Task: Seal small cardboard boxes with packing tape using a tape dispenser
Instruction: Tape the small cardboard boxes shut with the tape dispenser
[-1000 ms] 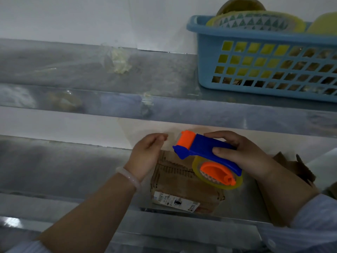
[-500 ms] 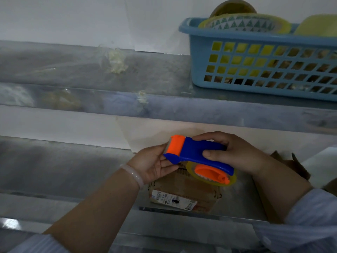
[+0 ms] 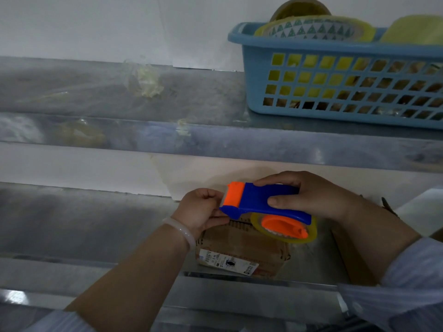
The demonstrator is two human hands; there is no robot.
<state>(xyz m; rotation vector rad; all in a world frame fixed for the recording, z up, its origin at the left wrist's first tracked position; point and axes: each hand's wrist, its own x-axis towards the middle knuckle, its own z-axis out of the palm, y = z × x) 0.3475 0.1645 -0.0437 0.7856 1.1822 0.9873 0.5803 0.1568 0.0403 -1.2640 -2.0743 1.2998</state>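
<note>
Tape dispenser (image 3: 263, 202): blue body, orange toothed head pointing left, orange hub carrying a roll of clear yellowish tape (image 3: 311, 237). It is held off the table, over the far side of the cardboard box, with the roll above the box's far right corner.

Right hand (image 3: 309, 195): wrapped round the blue handle from above, thumb on the near side, fingers over the far side.

Left hand (image 3: 201, 212): fingers curled and drawn together against the toothed head and the blue nose below it. Whether a tape end is pinched between them cannot be told. White bracelet (image 3: 178, 232) at the wrist.

Cardboard box (image 3: 239, 248): small, brown, worn at the edges, standing on the metal table (image 3: 84, 224) close to its front edge and right of centre. A white printed label (image 3: 227, 262) lies along its near top edge; the print is too small to read.

Loose cardboard (image 3: 347, 255): brown piece to the right of the box, partly behind the right forearm.

Shelf (image 3: 72, 92): metal, above the table's back edge. Crumpled tape scrap (image 3: 147, 83) near its middle.

Basket (image 3: 335, 51): blue plastic with a grid of openings, at the right end of the shelf, holding several tape rolls (image 3: 311, 29).
</note>
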